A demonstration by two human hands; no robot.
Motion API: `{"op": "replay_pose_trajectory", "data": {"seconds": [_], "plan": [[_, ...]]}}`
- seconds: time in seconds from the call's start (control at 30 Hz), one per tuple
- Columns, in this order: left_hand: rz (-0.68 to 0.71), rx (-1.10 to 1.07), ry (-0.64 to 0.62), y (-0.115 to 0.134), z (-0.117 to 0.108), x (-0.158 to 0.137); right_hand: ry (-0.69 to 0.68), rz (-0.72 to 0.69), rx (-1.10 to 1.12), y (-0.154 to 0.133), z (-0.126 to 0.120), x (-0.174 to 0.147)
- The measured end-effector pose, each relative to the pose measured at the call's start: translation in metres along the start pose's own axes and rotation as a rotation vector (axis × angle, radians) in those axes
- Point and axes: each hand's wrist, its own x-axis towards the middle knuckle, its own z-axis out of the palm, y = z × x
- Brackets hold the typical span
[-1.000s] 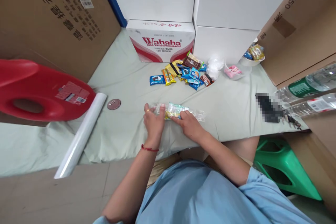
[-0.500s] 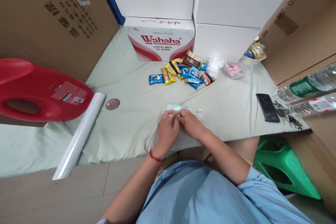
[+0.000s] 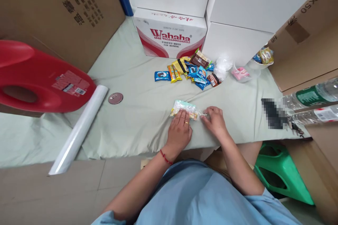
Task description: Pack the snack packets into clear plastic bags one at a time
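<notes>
A clear, crinkled plastic bag lies on the cloth in front of me, with something pale green and something yellow and printed showing through it. My left hand rests on its near side, fingers stretched flat and close together. At the bag's right end, my right hand pinches the gathered loose plastic between thumb and fingers. What exactly is inside the bag cannot be made out. Beyond both hands lies a pile of small wrapped snacks in blue, yellow and brown packets.
A white plastic roll, a round brownish disc and a red jug are on the left. At the back stand a Wahaha carton, a crumpled clear bag and small bowls. Bottles lie right; a green stool stands below.
My hands, together over the bag before, are now apart. The right hand has moved right to the bag's end, the left has flattened on it. More of the bag shows.
</notes>
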Motion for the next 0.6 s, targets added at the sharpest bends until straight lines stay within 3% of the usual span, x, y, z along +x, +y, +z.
{"op": "replay_pose_trajectory", "data": {"seconds": [0.1, 0.23, 0.43, 0.6], "plan": [[0.014, 0.009, -0.018, -0.001, -0.001, 0.0, -0.054, 0.014, 0.008, -0.007, -0.012, 0.003], [0.024, 0.01, -0.044, -0.001, -0.003, 0.0, -0.089, 0.025, -0.002, -0.049, -0.025, 0.027], [0.037, -0.064, -0.074, -0.007, 0.001, 0.001, -0.331, -0.062, -0.331, -0.118, 0.017, 0.068], [0.092, -0.305, 0.037, -0.019, -0.011, -0.009, -0.385, -0.089, -0.398, -0.13, 0.039, 0.065]]}}
